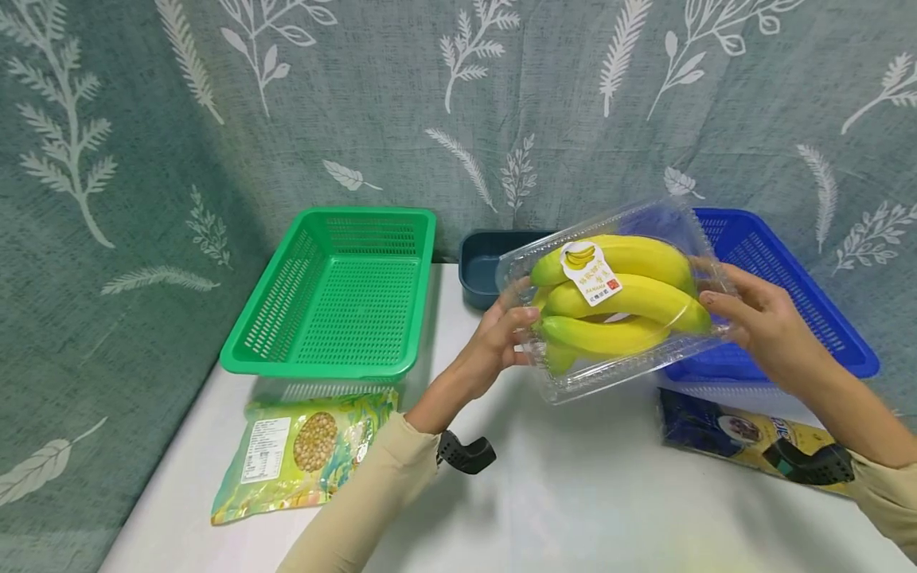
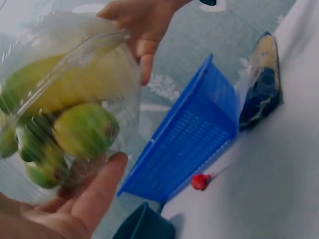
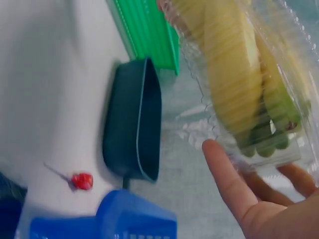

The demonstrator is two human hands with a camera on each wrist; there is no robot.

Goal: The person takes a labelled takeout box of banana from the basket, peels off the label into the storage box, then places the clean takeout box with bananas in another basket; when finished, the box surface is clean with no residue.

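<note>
A clear plastic clamshell box of bananas (image 1: 616, 298), yellow with green ends and a white label (image 1: 591, 273), is held up tilted above the table. My left hand (image 1: 497, 330) grips its left end, thumb in front and fingers behind. At the other end my right hand (image 1: 762, 318) pinches the box between thumb and fingers. In the left wrist view, the left hand (image 2: 84, 209) supports the box from beneath, close to the banana tips. The right wrist view has the right hand (image 3: 269, 204) at the box's edge, the bananas (image 3: 234, 74) showing through the plastic.
A green basket (image 1: 318, 370) stands at the left and a blue basket (image 1: 852, 350) at the right, with a dark teal bin (image 1: 478, 274) between. In front lie a green bag (image 1: 315, 446) and a dark-blue-and-yellow packet (image 1: 723, 430). A small red item (image 2: 201, 181) lies near the blue basket.
</note>
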